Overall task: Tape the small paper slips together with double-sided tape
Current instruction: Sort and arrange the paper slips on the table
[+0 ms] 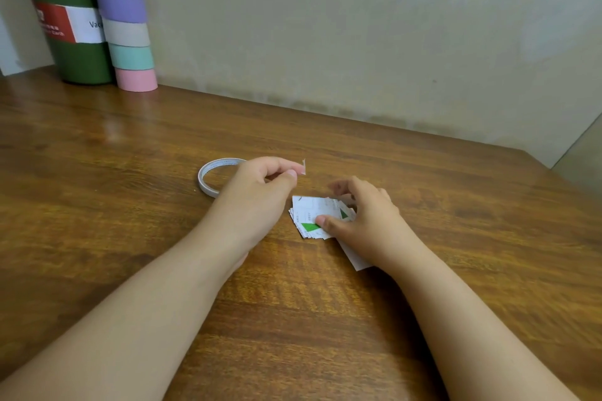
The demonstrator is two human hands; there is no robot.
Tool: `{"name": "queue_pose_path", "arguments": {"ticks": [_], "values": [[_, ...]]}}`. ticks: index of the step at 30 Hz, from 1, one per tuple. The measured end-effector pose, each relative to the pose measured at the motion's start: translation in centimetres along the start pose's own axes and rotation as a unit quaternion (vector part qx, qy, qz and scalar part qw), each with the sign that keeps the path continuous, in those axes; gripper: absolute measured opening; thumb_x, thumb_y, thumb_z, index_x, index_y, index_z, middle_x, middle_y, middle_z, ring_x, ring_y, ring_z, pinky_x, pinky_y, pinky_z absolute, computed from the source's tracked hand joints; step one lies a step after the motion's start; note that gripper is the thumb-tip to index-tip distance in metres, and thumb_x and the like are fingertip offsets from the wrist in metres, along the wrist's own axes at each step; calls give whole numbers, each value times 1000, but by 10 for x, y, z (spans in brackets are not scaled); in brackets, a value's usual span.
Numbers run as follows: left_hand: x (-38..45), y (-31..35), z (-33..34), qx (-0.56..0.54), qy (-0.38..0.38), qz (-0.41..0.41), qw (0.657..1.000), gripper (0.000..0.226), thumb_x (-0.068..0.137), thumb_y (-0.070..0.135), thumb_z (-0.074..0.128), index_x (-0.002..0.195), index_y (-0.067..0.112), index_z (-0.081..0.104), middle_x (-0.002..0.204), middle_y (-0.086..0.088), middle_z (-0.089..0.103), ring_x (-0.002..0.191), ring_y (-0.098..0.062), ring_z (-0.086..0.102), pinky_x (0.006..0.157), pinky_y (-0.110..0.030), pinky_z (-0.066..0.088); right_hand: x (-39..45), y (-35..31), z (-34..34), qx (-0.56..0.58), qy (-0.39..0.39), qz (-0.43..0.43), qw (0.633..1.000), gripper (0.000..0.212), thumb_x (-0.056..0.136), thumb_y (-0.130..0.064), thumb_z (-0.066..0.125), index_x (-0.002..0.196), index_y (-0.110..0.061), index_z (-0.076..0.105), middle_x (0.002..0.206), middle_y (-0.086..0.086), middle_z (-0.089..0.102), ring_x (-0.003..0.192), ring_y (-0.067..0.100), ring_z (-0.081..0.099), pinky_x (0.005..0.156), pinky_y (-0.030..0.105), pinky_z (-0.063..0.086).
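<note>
A small stack of white paper slips point(314, 210) with green triangles lies on the wooden table point(130, 172). My right hand point(365, 215) holds the stack, thumb pressing on top and fingers curled over its far edge. Another white slip point(356, 259) pokes out from under the right palm. My left hand point(264, 185) hovers just left of the stack and pinches a tiny piece of tape point(303, 168) between thumb and forefinger. The thin roll of double-sided tape point(211, 177) lies flat on the table behind the left hand, partly hidden by it.
A green flask point(70, 26) with a red and white label and a tall stack of pastel rolls point(125, 19) stand at the back left against the wall. The table's right edge point(573, 185) runs diagonally at the far right.
</note>
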State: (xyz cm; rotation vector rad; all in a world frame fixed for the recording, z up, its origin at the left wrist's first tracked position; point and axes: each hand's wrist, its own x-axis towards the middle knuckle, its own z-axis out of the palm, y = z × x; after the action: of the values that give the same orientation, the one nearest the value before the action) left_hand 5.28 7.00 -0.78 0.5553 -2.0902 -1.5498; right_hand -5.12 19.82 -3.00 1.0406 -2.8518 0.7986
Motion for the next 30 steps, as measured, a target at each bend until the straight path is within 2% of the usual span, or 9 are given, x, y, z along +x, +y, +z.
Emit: {"name": "queue_pose_path", "arguments": {"ticks": [4, 8, 11, 13, 17, 19, 25, 28, 30], "values": [[0, -1, 1, 2, -5, -2, 1000, 25, 95, 20, 47, 90, 34, 67, 100, 12, 62, 94, -8, 52, 94, -35, 47, 0, 2, 2, 16, 20, -25, 999, 33, 80, -39, 71, 106, -31, 53, 113, -14, 52, 113, 11, 40, 101, 36, 34], [0, -2, 1, 9, -12, -4, 1000, 24, 96, 20, 47, 93, 33, 67, 102, 12, 62, 93, -8, 52, 92, -32, 46, 2, 3, 1, -38, -15, -6, 999, 48, 85, -47, 63, 130, -34, 49, 135, -16, 43, 128, 13, 30, 105, 35, 23], [-1, -2, 2, 14, -14, -6, 1000, 25, 96, 20, 47, 92, 33, 67, 102, 12, 62, 95, -8, 51, 93, -33, 45, 2, 3, 1, -43, -12, 6, 999, 36, 84, -49, 63, 115, -33, 54, 124, -13, 49, 124, 15, 35, 104, 37, 25], [0, -3, 2, 16, -15, -5, 1000, 25, 96, 20, 47, 91, 34, 67, 100, 12, 61, 95, -9, 51, 93, -34, 45, 2, 3, 1, -19, 4, 9, 1000, 35, 81, -47, 67, 109, -32, 51, 117, -14, 52, 120, 14, 38, 102, 37, 26], [0, -3, 2, 17, -18, -5, 1000, 25, 96, 19, 46, 92, 33, 67, 97, 14, 60, 95, -8, 50, 93, -33, 45, 2, 2, 0, -18, -18, 10, 1000, 57, 85, -46, 64, 135, -35, 41, 130, -16, 49, 128, 14, 32, 103, 36, 22], [1, -4, 3, 20, -19, -5, 1000, 25, 96, 19, 46, 92, 33, 67, 98, 13, 60, 95, -8, 50, 92, -33, 45, 1, 2, 0, -27, -17, 2, 999, 57, 86, -46, 62, 138, -36, 40, 133, -16, 48, 129, 14, 31, 102, 35, 22], [1, -4, 3, 26, -14, -9, 1000, 25, 96, 20, 47, 91, 35, 67, 102, 11, 61, 94, -8, 50, 89, -32, 45, 0, 1, -1, -33, 24, -28, 999, 57, 81, -45, 68, 133, -38, 46, 125, -15, 47, 122, 12, 34, 98, 31, 20], [2, -4, 3, 25, -14, -6, 1000, 25, 95, 20, 47, 91, 34, 67, 102, 11, 62, 92, -7, 51, 88, -32, 45, 0, 2, -2, -3, 38, -45, 998, 54, 78, -38, 74, 127, -34, 52, 114, -14, 46, 115, 9, 40, 98, 27, 28], [2, -4, 2, 22, -14, -6, 1000, 25, 95, 19, 47, 91, 34, 67, 98, 13, 62, 88, -6, 52, 86, -30, 45, -2, 2, -2, 40, 37, -55, 997, 41, 79, -28, 75, 116, -29, 59, 101, -16, 46, 99, 5, 45, 82, 14, 35]]}}
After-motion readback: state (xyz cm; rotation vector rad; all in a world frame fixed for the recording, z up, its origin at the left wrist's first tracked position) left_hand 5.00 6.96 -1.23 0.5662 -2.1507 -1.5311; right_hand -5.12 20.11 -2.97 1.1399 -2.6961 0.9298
